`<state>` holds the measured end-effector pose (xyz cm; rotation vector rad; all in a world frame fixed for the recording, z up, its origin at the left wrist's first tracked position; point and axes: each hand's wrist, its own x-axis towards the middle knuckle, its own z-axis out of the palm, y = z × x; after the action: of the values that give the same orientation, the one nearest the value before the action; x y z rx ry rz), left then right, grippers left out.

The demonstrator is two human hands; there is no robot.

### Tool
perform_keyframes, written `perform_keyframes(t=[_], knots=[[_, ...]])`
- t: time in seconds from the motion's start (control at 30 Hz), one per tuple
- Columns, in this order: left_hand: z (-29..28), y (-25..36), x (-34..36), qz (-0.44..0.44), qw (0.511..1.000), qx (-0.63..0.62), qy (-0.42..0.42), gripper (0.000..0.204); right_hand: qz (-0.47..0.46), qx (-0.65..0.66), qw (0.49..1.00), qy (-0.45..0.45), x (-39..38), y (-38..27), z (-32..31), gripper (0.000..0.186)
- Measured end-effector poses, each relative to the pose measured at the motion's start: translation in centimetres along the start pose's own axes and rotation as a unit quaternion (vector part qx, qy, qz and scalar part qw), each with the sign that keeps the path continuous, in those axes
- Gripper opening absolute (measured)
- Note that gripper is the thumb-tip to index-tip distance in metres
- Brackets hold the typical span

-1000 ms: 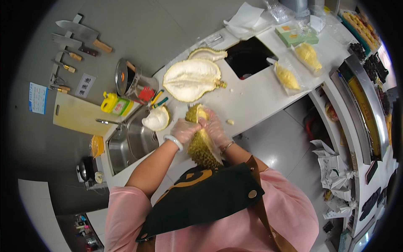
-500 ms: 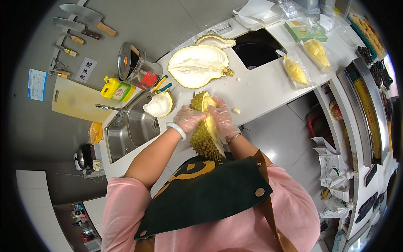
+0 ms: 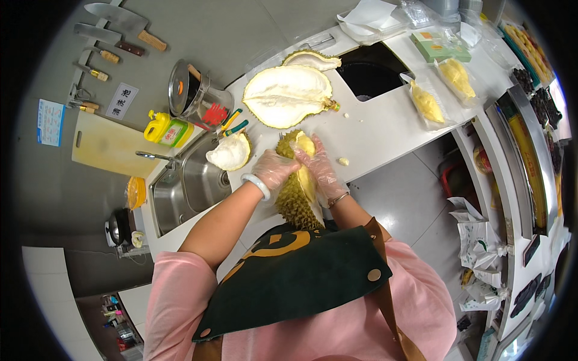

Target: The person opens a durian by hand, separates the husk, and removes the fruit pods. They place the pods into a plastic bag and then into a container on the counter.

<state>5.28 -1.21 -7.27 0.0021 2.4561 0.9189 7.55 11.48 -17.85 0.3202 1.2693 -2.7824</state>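
Observation:
A spiky green-brown durian (image 3: 294,203) stands on the counter's near edge against my apron, split along its length with pale yellow flesh (image 3: 306,144) showing in the gap. Clear plastic gloves cover both hands. My left hand (image 3: 274,169) is closed on the husk's left side, its thumb at the split. From the right, my right hand (image 3: 323,171) grips the other side of the opening, with its thumb and fingers around the flesh. Beyond the hands lies a large emptied durian shell (image 3: 286,96); a smaller husk piece (image 3: 230,151) sits by the sink.
A steel sink (image 3: 198,186) is at left, with a yellow bottle (image 3: 162,129) and clear jug behind it. Green-handled tools (image 3: 235,125) lie near the small husk. Wrapped durian pieces (image 3: 426,105) rest at right, near a dark square opening (image 3: 373,69). Knives (image 3: 120,21) hang on the wall.
My right hand's fingers have shifted up and outward around the flesh at the split, and more of the yellow flesh shows. My left hand stays on the husk.

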Motion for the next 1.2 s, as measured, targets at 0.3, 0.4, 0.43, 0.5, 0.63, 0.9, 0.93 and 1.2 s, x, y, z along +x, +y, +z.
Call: perform_keyframes(t=[0.3,0.4,0.43,0.5,0.63,0.9,0.93,1.2], knots=[[0.0,-3.4,0.2,0.004,0.996,0.008,0.093,0.072,0.114,0.130,0.985,0.012,-1.5,-1.9,0.1,0.076],[-1.0,-2.3,-0.6,-0.032,0.995,0.015,0.089,0.069,0.129,0.170,0.977,0.008,-0.9,-1.4,-1.2,0.072],[-1.4,-1.6,-0.8,-0.051,0.995,0.036,0.082,0.068,0.120,0.177,0.977,0.007,-0.7,-0.8,-1.5,0.070],[-1.9,-4.3,-0.1,-0.049,0.997,-0.029,0.050,0.067,0.092,0.238,0.967,-0.024,-0.6,0.4,-1.6,0.072],[-3.1,-7.4,-0.5,-0.018,0.987,-0.142,0.071,0.078,0.081,0.327,0.940,-0.051,0.8,1.8,-1.6,0.072],[-2.5,-14.3,-0.8,-0.011,0.880,-0.475,0.005,0.066,0.085,0.500,0.857,-0.092,2.3,-2.0,2.1,0.070],[-2.2,-15.1,-0.6,-0.010,0.857,-0.515,0.006,0.063,0.065,0.483,0.868,-0.100,2.3,-2.6,2.3,0.071],[-4.0,-15.8,0.4,0.067,0.815,-0.569,0.086,0.048,-0.065,0.395,0.913,-0.077,-0.9,-9.5,1.4,0.082]])
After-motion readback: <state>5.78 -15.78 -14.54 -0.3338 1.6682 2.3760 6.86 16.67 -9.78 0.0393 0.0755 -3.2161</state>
